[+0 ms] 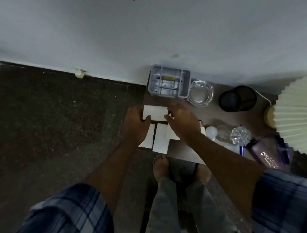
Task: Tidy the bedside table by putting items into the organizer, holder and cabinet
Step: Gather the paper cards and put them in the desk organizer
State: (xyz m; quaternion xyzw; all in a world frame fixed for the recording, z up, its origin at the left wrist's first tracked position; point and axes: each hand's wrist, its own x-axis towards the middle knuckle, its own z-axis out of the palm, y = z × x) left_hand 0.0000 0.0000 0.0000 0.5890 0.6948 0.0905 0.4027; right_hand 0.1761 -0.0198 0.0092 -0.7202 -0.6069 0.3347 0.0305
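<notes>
1. The person stands at the near edge of the bedside table (183, 149), both arms reaching out over its left end.
2. The left hand (137, 125) grips the left edge of a white card (155, 113), thumb on top and fingers curled around the side.
3. The right hand (181, 121) lies at the card's right edge with fingers loosely extended; whether it actually pinches the card I cannot tell.
4. More white cards (159, 140) lie side by side just nearer, partly under both hands.
5. The grey organizer (169, 81) sits at the far left corner against the wall, some small items already in its compartments.
6. Just right of it stands a glass ashtray (200, 93), then a black mesh holder (237, 98) further right.
7. Near the right forearm lie a white bulb (211, 131) and a crystal stopper (240, 136); further right, a purple bottle (264, 154) lies on its side.
8. A pleated lampshade (303, 116) fills the right edge.
</notes>
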